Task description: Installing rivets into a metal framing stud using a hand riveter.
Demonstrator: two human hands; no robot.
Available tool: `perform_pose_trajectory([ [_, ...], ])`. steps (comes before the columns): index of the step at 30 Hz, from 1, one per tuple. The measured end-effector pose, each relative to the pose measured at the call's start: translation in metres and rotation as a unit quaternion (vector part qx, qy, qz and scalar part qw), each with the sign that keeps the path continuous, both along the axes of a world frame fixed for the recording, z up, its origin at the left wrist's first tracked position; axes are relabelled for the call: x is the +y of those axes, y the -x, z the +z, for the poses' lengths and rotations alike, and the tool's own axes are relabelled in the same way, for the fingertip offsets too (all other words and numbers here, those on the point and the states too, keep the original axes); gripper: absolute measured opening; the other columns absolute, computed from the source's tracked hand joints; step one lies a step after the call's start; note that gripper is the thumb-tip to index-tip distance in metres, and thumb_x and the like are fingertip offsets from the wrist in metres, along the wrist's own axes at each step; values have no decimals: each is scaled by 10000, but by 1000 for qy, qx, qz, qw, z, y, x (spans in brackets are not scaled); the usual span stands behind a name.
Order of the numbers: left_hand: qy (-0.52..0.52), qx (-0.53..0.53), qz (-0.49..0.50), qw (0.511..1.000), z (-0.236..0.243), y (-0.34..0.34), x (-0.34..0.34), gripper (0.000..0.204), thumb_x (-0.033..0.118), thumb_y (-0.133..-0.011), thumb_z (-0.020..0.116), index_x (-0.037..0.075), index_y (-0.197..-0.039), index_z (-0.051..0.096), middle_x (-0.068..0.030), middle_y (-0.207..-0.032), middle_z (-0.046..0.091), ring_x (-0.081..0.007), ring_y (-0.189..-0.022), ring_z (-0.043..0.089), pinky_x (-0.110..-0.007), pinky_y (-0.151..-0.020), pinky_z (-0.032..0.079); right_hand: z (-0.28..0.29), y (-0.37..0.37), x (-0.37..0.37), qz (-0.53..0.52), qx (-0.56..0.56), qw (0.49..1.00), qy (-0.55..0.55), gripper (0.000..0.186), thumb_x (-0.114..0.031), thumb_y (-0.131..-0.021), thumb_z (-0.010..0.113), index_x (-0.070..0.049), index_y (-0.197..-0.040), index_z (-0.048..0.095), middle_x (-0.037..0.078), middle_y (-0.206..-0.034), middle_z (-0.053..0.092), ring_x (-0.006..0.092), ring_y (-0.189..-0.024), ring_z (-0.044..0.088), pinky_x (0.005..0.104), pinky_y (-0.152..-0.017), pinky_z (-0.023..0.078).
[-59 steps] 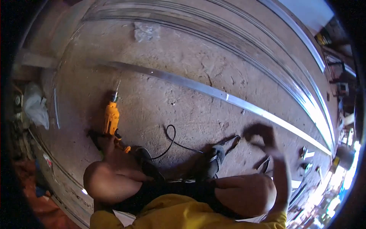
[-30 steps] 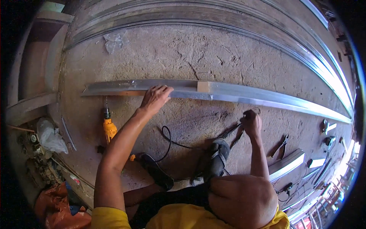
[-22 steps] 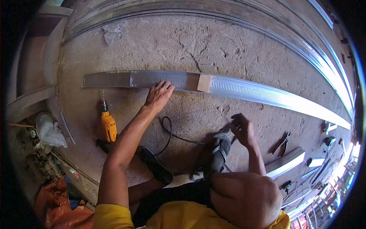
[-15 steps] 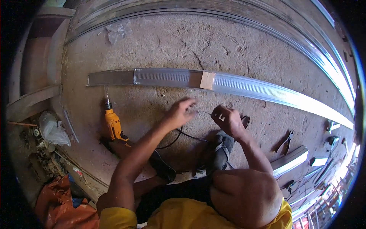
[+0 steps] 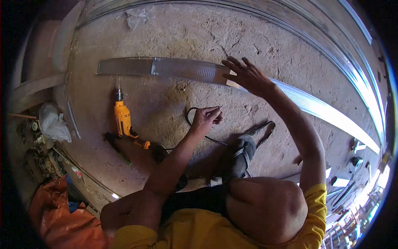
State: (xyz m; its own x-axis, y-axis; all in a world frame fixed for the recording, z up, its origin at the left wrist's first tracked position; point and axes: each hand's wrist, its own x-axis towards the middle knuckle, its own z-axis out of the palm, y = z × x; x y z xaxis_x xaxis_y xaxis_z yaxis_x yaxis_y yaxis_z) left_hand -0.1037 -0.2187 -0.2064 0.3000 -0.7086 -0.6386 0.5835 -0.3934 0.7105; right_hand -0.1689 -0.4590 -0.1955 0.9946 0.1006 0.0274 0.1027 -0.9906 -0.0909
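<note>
A long metal channel (image 5: pixel 174 68) lies across the floor, with a light square block (image 5: pixel 232 83) on it near the middle. My right hand (image 5: pixel 248 76) is spread open over the channel and partly covers the block; whether it touches them I cannot tell. My left hand (image 5: pixel 205 118) is pinched on a small thin metal piece (image 5: pixel 220 108), too small to make out exactly, below the channel. A yellow drill (image 5: pixel 124 120) lies to the left, its bit pointing at the channel, with a black cord (image 5: pixel 217 141) looping across the floor toward my sandalled feet.
More long rails (image 5: pixel 290 23) lie along the back. Left are a wooden frame (image 5: pixel 41 85), a clear plastic bag (image 5: pixel 54 122) and an orange tarp (image 5: pixel 54 207). Short profiles (image 5: pixel 340 181) and small tools (image 5: pixel 355 162) lie at the right.
My left hand has come off the channel and down beside the cord, now pinched on the small piece. My right hand has moved up over the channel and opened.
</note>
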Motion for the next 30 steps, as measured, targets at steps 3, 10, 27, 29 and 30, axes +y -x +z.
perform_pose_trajectory([
  [3,-10,59,43,997,7,1,1,204,155,-878,550,-28,-939,616,-56,-780,610,-138,-691,582,-288,-637,488,2,-14,2,68,81,994,18,255,-177,-783,569,-131,-1033,563,71,-1406,299,259,-1319,250,453,-1046,276],
  [10,-8,117,134,984,-5,2,5,156,132,-819,629,0,-902,632,-37,-742,610,-122,-617,565,-253,-567,468,-4,-20,-2,136,3,986,95,153,-219,-752,574,-161,-891,598,22,-1063,555,199,-1117,458,371,-931,345],
  [27,-34,96,138,985,-23,16,-18,132,153,-828,621,37,-888,603,-14,-722,578,-121,-608,544,-260,-561,440,-18,-43,2,148,-20,986,71,220,-169,-720,564,-114,-933,574,34,-976,549,192,-974,506,326,-867,389],
  [29,-42,103,146,983,-26,20,-17,132,151,-828,621,38,-893,605,-11,-720,578,-119,-608,543,-260,-563,442,-22,-43,2,133,-24,990,38,236,-170,-722,566,-120,-952,576,28,-980,549,191,-983,503,329,-876,384],
  [30,-48,92,134,986,-28,21,-17,134,152,-826,622,40,-897,606,-12,-727,585,-120,-612,551,-260,-562,444,-24,-44,4,147,-62,986,44,241,-170,-730,564,-126,-967,575,24,-984,550,190,-989,501,332,-885,378],
])
